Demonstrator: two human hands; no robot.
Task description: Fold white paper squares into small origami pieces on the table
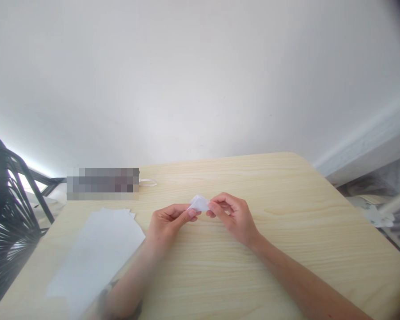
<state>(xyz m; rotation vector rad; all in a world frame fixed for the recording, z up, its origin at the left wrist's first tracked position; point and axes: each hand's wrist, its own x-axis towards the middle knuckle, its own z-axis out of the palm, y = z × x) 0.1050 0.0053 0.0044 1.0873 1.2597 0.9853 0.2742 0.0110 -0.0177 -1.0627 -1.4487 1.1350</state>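
Observation:
A small piece of folded white paper point(199, 203) is held up between my two hands over the middle of the table. My left hand point(171, 222) pinches its lower left part, thumb in front and fingers behind. At the paper's right corner, the thumb and fingertips of my right hand point(233, 217) close on it. The paper has a peaked top with layered folds; its back side is hidden from me.
Several loose white sheets point(103, 244) lie overlapping beside my left forearm on the light wooden table point(286, 186). A blurred-out item point(103, 183) with a white loop sits at the back left. A dark woven chair point(6, 213) stands left; a white wall point(200, 89) rises behind.

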